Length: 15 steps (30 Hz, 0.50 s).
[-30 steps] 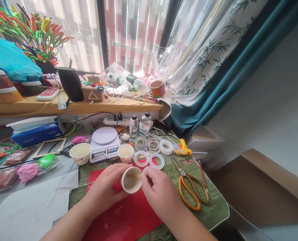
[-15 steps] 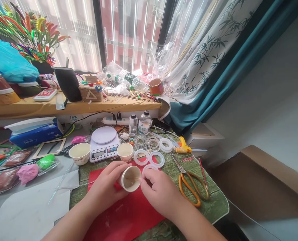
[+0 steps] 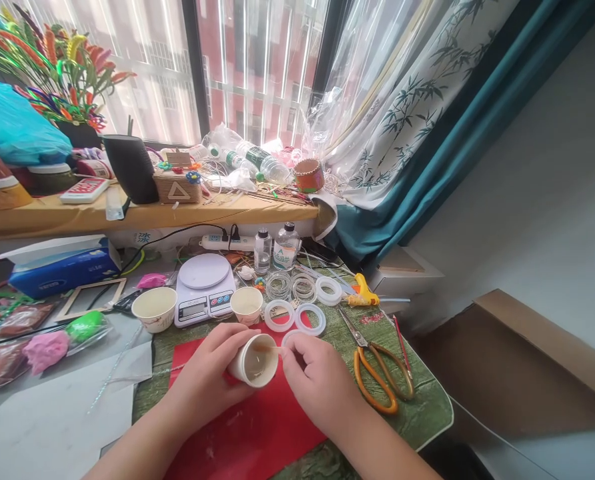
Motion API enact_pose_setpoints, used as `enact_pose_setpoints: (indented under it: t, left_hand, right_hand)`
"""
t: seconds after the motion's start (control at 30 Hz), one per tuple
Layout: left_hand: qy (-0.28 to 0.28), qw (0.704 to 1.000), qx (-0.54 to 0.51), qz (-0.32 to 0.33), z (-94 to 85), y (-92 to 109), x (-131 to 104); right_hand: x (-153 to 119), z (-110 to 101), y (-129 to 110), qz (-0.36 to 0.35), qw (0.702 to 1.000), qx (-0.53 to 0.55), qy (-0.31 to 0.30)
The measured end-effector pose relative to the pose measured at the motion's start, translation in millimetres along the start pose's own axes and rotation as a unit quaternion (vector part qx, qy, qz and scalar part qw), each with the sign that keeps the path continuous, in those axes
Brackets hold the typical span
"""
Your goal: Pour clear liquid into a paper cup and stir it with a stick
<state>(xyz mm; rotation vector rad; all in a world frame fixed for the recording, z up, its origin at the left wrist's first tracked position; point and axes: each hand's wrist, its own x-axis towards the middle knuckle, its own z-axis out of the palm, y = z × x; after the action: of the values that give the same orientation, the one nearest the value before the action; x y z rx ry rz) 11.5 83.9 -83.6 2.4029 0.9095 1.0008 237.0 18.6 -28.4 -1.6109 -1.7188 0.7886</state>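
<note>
My left hand (image 3: pixel 217 363) is wrapped round a white paper cup (image 3: pixel 273 373), which it tilts toward me above a red sheet (image 3: pixel 247 433). Some clear liquid shows inside the cup. Between the thumb and fingers of my right hand (image 3: pixel 317 373) is a thin wooden stick (image 3: pixel 270 349), and its far end reaches into the cup. White ring moulds (image 3: pixel 310 320) lie just beyond my right hand. Behind the held cup stand a second paper cup (image 3: pixel 246 305) and a wider paper bowl (image 3: pixel 154 309).
A kitchen scale (image 3: pixel 205 290) stands behind the cups, with clear bottles (image 3: pixel 285 247) to its right. Orange-handled scissors (image 3: pixel 372 367) and a yellow glue gun (image 3: pixel 363 291) lie at right. Modelling clay (image 3: pixel 46 350) and a blue tissue box (image 3: pixel 65 270) are at left.
The stick has shifted inside the cup and shows more clearly against its upper inner wall. Both hands keep their hold, and the whole view has moved slightly.
</note>
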Motion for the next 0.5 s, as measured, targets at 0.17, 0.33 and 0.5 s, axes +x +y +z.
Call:
enact_pose_setpoints:
  t: [0.17, 0.33, 0.5]
  left_hand:
    - [0.006, 1.0, -0.005, 0.004, 0.6, -0.9, -0.2]
    - [0.003, 1.0, 0.007, 0.01, -0.7, -0.3, 1.0]
    - [-0.017, 1.0, 0.0, 0.023, -3.0, 2.7, 5.2]
  right_hand:
    - [1.1, -2.1, -2.3, 0.002, 1.0, -0.012, -0.012]
    - [-0.5, 0.6, -2.2, -0.004, 1.0, -0.019, -0.008]
    - [0.3, 1.9, -2.3, 0.012, 0.999, 0.013, -0.042]
